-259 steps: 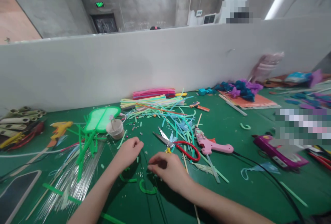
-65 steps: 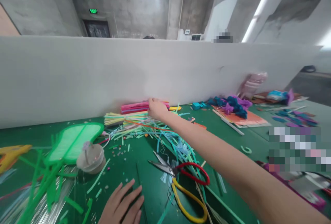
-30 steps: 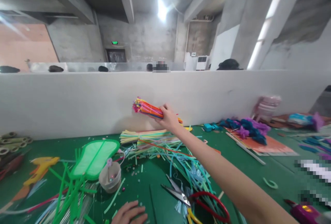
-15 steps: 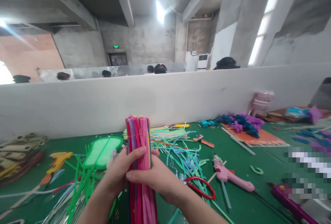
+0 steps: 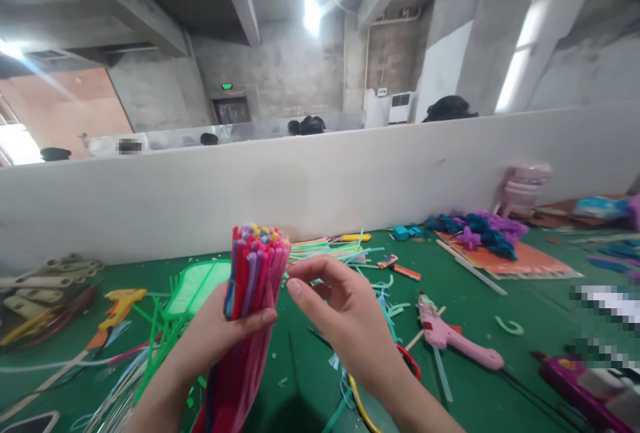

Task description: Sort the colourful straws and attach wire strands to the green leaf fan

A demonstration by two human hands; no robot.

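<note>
A thick bundle of pipe cleaners (image 5: 255, 279), mostly pink and red with some purple, blue and yellow, stands tilted in front of me. My left hand (image 5: 220, 336) is wrapped around its middle, thumb across the near side. Just right of the bundle is my right hand (image 5: 350, 316), its fingers bent and the thumb apart from them, with nothing visible in the grip. Behind the left hand lies a green pipe-cleaner piece (image 5: 203, 286) with a flat, rounded shape. Red-handled scissors (image 5: 410, 361) are partly hidden by my right forearm.
A pink glue gun (image 5: 463, 343) lies right, a yellow glue gun (image 5: 117, 306) left. An orange cutter (image 5: 407, 273) and loose pale stems (image 5: 325, 251) lie farther back. Blue and purple pieces (image 5: 480, 229) rest on an orange mat (image 5: 540, 263). A white partition (image 5: 350, 179) borders the green table.
My right hand has let go of the bundle and moved right. The bundle has tipped, its top ends now facing me more, and stays in my left hand. The view has shifted slightly.
</note>
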